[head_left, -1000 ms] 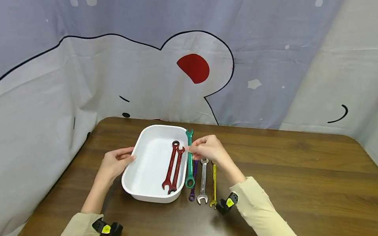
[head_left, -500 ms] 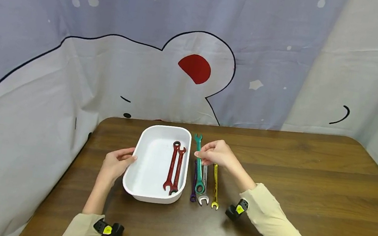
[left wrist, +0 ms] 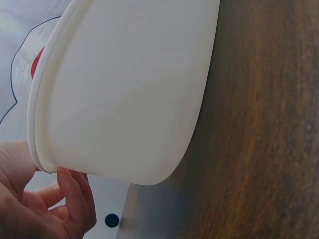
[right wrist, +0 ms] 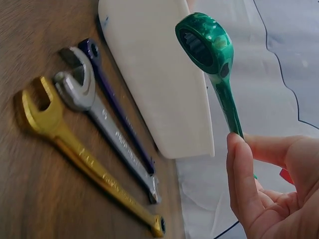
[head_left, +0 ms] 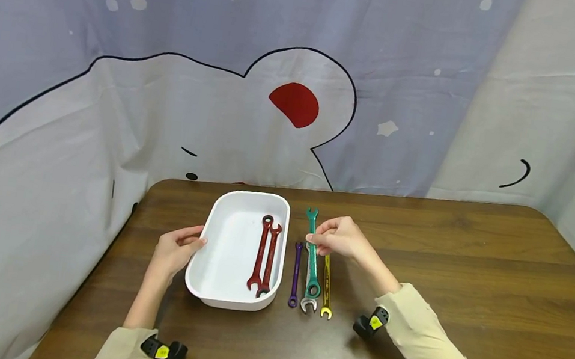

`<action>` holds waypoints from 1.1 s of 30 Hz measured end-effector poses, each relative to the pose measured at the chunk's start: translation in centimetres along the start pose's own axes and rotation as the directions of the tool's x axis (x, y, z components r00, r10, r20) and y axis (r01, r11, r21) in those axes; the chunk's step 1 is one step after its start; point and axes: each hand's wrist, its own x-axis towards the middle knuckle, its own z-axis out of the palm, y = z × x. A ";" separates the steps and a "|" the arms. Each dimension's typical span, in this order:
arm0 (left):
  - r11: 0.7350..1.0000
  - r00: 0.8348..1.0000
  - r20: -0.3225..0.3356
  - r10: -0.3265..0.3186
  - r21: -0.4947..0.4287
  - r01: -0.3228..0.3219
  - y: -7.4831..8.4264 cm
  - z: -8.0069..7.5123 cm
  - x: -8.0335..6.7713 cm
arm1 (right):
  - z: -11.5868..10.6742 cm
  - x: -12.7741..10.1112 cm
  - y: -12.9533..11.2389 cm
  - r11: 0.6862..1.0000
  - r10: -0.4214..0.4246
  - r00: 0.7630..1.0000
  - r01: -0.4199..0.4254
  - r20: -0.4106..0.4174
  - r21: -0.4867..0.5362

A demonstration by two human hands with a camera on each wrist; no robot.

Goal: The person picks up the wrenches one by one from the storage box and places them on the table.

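My right hand (head_left: 341, 239) pinches the green wrench (head_left: 313, 252) at mid-shaft, just right of centre in the head frame. Grip: thumb and fingers closed narrowly on the shaft; in the right wrist view the fingers (right wrist: 244, 174) curl around it, with the ring end (right wrist: 205, 42) standing clear above the table at upper centre of that frame. The wrench's long axis runs nearly top to bottom in the head frame. Its open end points to the far table edge and the curtain; its ring end points toward me, lower in the frame. It hangs over the row of wrenches, above the silver wrench (head_left: 309, 303), of which only the near open end shows in the head view.

My left hand (head_left: 176, 248) rests against the left side of the white tray (head_left: 228, 244), left of centre. Grip: fingers only lightly bent against the rim and wall, seen at the lower left of the left wrist frame (left wrist: 75, 199). The tray stands flat on the table (head_left: 444, 273).

Inside the tray, two red wrenches (head_left: 265, 254) lie side by side along its right half, long axes parallel to the green one.

On the table right of the tray lie the purple wrench (head_left: 296, 273), the silver one and the gold wrench (head_left: 326, 288), all parallel and close together, the gold one outermost.
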 end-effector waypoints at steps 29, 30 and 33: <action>1.000 1.000 0.009 -0.020 -0.009 0.020 -0.1 0.1 -0.2 | -2.2 -0.9 3.6 0.999 0.050 0.999 -0.050 0.006 -0.002; 1.000 1.000 0.008 -0.021 -0.007 0.021 -0.1 0.1 -0.2 | -2.2 -1.0 3.8 0.999 0.051 0.999 -0.051 0.011 -0.003; 1.000 1.000 0.005 -0.021 -0.005 0.021 -0.1 0.1 -0.2 | -2.3 -1.1 4.2 0.998 0.065 0.998 -0.065 0.020 0.000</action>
